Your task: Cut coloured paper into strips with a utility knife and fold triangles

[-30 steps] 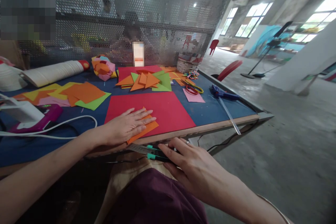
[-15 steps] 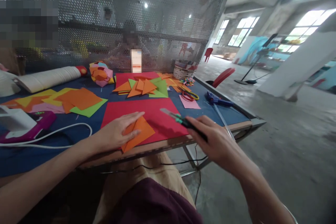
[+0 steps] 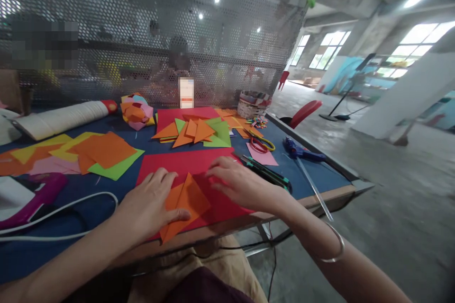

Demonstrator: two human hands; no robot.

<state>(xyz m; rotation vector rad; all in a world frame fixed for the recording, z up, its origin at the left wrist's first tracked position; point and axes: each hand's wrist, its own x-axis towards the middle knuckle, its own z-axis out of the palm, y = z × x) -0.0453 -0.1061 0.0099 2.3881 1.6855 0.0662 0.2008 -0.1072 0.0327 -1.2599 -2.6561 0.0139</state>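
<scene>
A folded orange paper [image 3: 194, 199] lies on a red sheet [image 3: 156, 163] at the table's front edge. My left hand [image 3: 151, 206] rests on the left part of the orange paper, fingers apart and thumb across its lower part. Just right of the paper, my right hand [image 3: 234, 182] hovers over the red sheet with nothing in it, its fingers loosely spread and slightly curled. The black and green utility knife [image 3: 266, 172] lies beyond my right hand, on the right side of the sheet.
Folded papers [image 3: 194, 130] lie behind the red sheet, loose coloured papers [image 3: 110, 149] at left. Scissors [image 3: 261, 142], a blue glue gun [image 3: 302, 151] and a basket [image 3: 250, 103] are at right. A white cable [image 3: 106, 194] loops near my left arm.
My right hand has let go of the utility knife, which now lies on the table, and has moved left towards the orange paper. My left hand stays on the paper with its fingers more spread.
</scene>
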